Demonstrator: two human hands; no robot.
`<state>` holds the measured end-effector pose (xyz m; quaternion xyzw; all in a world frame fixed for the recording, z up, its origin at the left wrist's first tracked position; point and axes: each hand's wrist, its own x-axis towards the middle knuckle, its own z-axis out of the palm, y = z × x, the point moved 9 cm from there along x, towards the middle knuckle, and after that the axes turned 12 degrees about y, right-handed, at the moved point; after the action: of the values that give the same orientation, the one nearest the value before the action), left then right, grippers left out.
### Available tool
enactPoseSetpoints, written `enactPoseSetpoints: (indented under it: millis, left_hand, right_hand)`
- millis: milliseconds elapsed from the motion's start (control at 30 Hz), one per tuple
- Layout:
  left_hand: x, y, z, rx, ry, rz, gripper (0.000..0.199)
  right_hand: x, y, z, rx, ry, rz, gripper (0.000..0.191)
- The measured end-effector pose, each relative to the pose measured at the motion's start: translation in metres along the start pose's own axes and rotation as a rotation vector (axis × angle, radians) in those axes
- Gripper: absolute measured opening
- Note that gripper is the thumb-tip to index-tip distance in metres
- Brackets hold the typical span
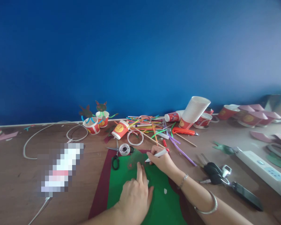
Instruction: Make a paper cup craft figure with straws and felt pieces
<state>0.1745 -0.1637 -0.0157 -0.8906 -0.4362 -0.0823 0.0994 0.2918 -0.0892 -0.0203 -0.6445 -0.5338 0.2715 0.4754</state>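
My right hand [162,162] holds a white marker [159,153] with a red end, its tip pointing down to the left. Under that tip lies a dark paper piece [136,158] with faint reddish marks, blurred at its edges. Two fingers of my left hand [137,190] stretch out and press at the lower edge of this piece. Beneath both hands is a green sheet [118,187] on top of a maroon sheet [99,200]. Black-handled scissors [115,162] and a roll of white tape [124,149] rest at the green sheet's upper left.
Cups with paper cat figures [91,125] stand near the wall. Behind my hands lie colourful sticks [150,125], an orange cutter [184,131] and a leaning cup stack [194,112]. Keys [213,173] and a power strip [263,165] are right; a pixelated object [63,168] with a cable is left.
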Motion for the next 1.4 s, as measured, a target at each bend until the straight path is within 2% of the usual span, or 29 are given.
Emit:
enactPoseSetpoints:
  millis: [767, 1400]
  left_hand:
    - [-0.0016, 0.0009, -0.0036, 0.03, 0.021, 0.004, 0.056]
    - [-0.0018, 0.0001, -0.0033, 0.026, 0.017, -0.002, 0.055]
  right_hand:
    - [-0.0035, 0.0016, 0.0048, 0.025, -0.055, 0.056, 0.023]
    - [-0.0021, -0.0003, 0.0037, 0.026, -0.04, 0.055, 0.025]
